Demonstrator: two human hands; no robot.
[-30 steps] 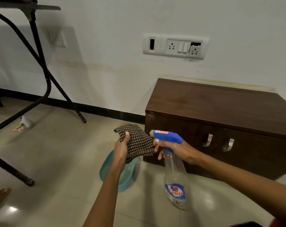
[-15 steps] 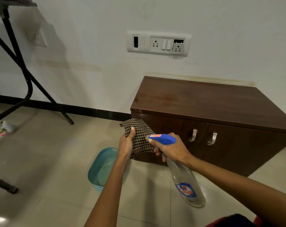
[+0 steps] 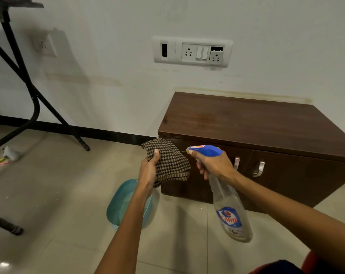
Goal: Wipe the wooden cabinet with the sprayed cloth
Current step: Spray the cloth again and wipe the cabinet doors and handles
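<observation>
**A:** Where's the cloth?
**B:** In your left hand (image 3: 147,173). Your fingers curl round the checked cloth (image 3: 170,160), thumb on its front. You're holding it up in the air just in front of the cabinet's (image 3: 256,123) left front corner. Whether it touches the wood I can't tell.

**A:** And my right hand?
**B:** Your right hand (image 3: 215,165) grips the neck of the bottle (image 3: 232,212), forefinger up by the blue spray head. The nozzle points at the cloth from close by. The clear body hangs tilted toward you, showing a blue label.

**A:** What's between me and the cabinet?
**B:** The bottle and your right forearm cross in front of its doors. Of the two metal handles (image 3: 259,169), the left one is half hidden behind your hand. The cabinet's glossy brown top shows in full, its back edge against the wall (image 3: 112,56).

**A:** Anything on the floor?
**B:** A teal basin (image 3: 122,206) sits on the tiles (image 3: 55,194) under your left wrist, just beside the cabinet's left side. Your forearm covers part of it, and I can't tell what's inside.

**A:** Further left?
**B:** The black legs of a stand (image 3: 32,91) slant down to a foot near the skirting (image 3: 104,133). Another black foot rests at the left edge. Between them lies litter (image 3: 9,154), a pale scrap with pink and yellow bits, too blurred to name.

**A:** On the wall?
**B:** A white switch panel (image 3: 192,51) above the cabinet, and a single socket (image 3: 44,45) well to the left, near the stand.
</observation>
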